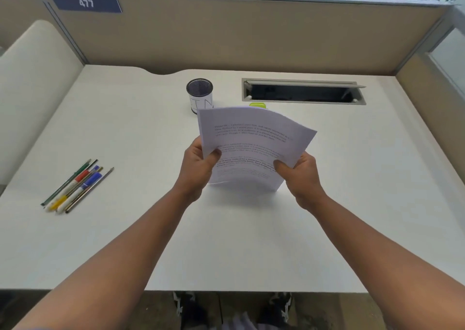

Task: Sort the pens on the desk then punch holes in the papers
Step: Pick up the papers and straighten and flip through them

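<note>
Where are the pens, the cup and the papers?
pens [75,187]: head view, middle of the bunch.
cup [199,95]: head view, its mesh side.
papers [251,138]: head view, the printed top sheet.

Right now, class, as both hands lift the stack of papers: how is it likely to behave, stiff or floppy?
Probably floppy: the stack of papers already bows in an arc between the left hand and right hand. Likely light, since thumbs and fingers alone pinch its lower corners. The sheets might slide apart; their edges look slightly fanned.
</note>
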Action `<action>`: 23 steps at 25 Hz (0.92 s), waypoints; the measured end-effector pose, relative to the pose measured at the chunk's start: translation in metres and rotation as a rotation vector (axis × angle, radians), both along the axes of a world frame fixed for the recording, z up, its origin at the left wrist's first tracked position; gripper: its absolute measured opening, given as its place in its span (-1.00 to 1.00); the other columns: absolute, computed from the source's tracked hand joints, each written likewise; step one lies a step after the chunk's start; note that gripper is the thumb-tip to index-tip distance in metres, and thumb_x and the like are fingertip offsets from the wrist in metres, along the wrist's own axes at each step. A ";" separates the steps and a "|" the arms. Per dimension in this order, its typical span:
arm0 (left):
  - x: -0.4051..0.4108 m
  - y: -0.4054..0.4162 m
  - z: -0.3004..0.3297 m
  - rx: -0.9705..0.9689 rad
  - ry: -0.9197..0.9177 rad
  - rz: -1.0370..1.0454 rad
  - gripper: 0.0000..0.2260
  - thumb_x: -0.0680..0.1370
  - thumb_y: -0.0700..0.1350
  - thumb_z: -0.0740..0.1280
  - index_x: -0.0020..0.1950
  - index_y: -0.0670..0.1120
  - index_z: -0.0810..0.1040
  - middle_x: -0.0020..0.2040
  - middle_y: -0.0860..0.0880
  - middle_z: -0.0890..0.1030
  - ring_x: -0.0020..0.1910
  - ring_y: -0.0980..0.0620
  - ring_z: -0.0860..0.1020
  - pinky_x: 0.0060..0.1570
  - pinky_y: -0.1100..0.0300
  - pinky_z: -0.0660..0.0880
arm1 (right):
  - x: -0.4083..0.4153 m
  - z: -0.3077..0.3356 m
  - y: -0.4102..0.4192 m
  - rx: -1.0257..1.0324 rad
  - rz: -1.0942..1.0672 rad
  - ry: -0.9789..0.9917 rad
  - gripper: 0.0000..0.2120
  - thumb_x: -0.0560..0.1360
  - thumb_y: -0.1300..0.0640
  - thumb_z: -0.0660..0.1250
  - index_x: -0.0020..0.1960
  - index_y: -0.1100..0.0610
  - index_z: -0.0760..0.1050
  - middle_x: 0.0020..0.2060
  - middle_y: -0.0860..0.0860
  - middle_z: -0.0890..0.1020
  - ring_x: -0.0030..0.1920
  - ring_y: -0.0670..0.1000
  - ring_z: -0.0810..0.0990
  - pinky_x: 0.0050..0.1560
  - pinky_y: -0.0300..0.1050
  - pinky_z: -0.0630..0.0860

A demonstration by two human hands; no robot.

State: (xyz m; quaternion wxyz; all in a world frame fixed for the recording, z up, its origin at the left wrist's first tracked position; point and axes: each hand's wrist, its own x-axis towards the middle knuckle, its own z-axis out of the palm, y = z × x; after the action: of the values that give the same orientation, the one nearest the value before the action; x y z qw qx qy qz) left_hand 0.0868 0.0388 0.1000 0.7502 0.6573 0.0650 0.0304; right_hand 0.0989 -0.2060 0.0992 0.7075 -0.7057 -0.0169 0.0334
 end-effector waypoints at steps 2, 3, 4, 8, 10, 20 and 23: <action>-0.002 -0.001 -0.003 -0.003 0.002 0.001 -0.73 0.53 -0.22 0.34 0.13 0.10 0.62 0.17 -0.02 0.70 0.20 -0.11 0.64 0.17 -0.01 0.60 | -0.002 -0.004 0.000 -0.003 -0.008 0.021 -0.65 0.51 0.39 0.36 0.08 -0.04 0.66 -0.02 -0.13 0.76 -0.02 -0.10 0.72 -0.08 -0.26 0.61; -0.002 -0.003 -0.005 0.005 0.009 -0.008 -0.73 0.54 -0.24 0.34 0.14 0.08 0.61 0.16 -0.01 0.70 0.19 -0.09 0.64 0.19 -0.01 0.60 | -0.001 -0.006 0.000 -0.018 -0.014 0.027 -0.67 0.52 0.37 0.36 0.06 -0.04 0.67 -0.03 -0.13 0.76 -0.02 -0.10 0.72 -0.07 -0.24 0.61; -0.001 -0.005 -0.007 0.017 0.023 -0.022 -0.73 0.55 -0.26 0.33 0.14 0.06 0.62 0.14 0.01 0.72 0.17 -0.06 0.66 0.19 -0.02 0.60 | -0.001 -0.007 0.001 -0.034 -0.019 0.035 -0.68 0.53 0.35 0.36 0.02 -0.05 0.68 -0.04 -0.13 0.76 -0.03 -0.10 0.72 -0.07 -0.22 0.62; -0.002 -0.016 -0.006 0.056 0.061 0.018 -0.74 0.61 -0.29 0.28 0.04 0.02 0.69 0.00 0.06 0.75 0.01 0.01 0.68 0.11 -0.03 0.62 | -0.002 -0.003 0.006 -0.076 -0.045 0.012 -0.71 0.54 0.27 0.33 -0.04 -0.10 0.69 -0.10 -0.16 0.76 -0.07 -0.11 0.72 -0.12 -0.24 0.61; -0.001 -0.016 -0.001 0.055 0.023 0.029 -0.72 0.59 -0.25 0.28 -0.01 0.09 0.71 -0.03 0.07 0.75 -0.02 0.04 0.68 -0.01 0.08 0.63 | 0.000 0.002 0.006 -0.069 -0.047 -0.015 -0.71 0.52 0.25 0.31 -0.03 -0.12 0.69 -0.08 -0.16 0.76 -0.07 -0.11 0.72 -0.13 -0.27 0.60; -0.005 -0.011 -0.008 0.116 -0.018 0.021 -0.71 0.61 -0.18 0.31 0.03 0.22 0.69 0.03 0.14 0.74 0.04 0.09 0.69 -0.03 0.23 0.61 | 0.001 -0.006 0.011 -0.093 -0.022 0.032 -0.66 0.54 0.23 0.27 -0.06 -0.16 0.70 -0.10 -0.14 0.75 -0.08 -0.11 0.70 -0.05 -0.18 0.64; -0.003 -0.006 -0.013 0.131 -0.030 0.016 -0.77 0.63 -0.13 0.35 0.07 0.20 0.69 0.07 0.13 0.74 0.06 0.07 0.69 0.01 0.20 0.62 | 0.000 -0.010 0.012 -0.087 -0.031 0.057 -0.72 0.57 0.22 0.29 -0.04 -0.09 0.71 -0.09 -0.11 0.76 -0.07 -0.10 0.71 -0.07 -0.14 0.65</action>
State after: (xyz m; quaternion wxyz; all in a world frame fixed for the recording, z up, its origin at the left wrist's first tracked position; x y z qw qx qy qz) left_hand 0.0835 0.0331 0.0867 0.7063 0.7038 0.0570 0.0505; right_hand 0.0994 -0.1940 0.0887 0.6768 -0.7347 0.0157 0.0431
